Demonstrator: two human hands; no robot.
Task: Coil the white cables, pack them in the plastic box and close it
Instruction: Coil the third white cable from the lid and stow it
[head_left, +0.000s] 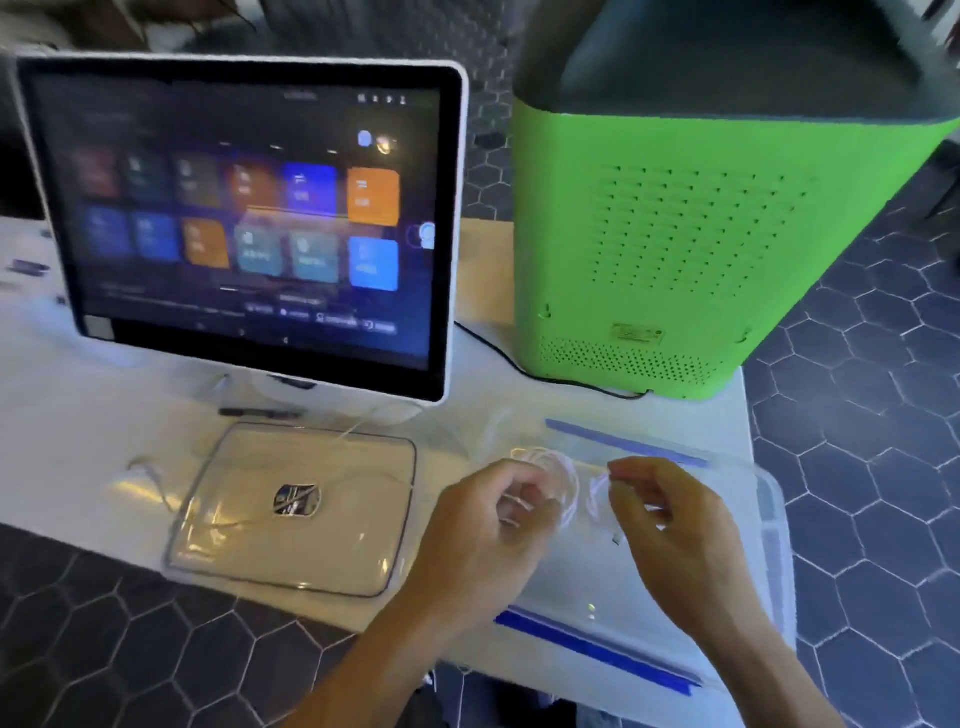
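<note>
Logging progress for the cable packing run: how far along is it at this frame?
Early to midway. Done: the plastic box is open, and its clear lid lies beside it on the table. In hand: the left hand holds a coiled white cable over the box while the right hand pinches its loose end. Left: a second white cable lies uncoiled by the lid; both need packing, then closing the lid.

The lid (291, 509) is clear glossy plastic with glare all over it, and the plastic box (769, 551) is see-through too with blue edges. The white cable (563, 478) looks smooth and shiny. The table (78, 441) is matt white, the green machine (675, 234) is perforated plastic, and the screen (234, 208) is glossy.
</note>
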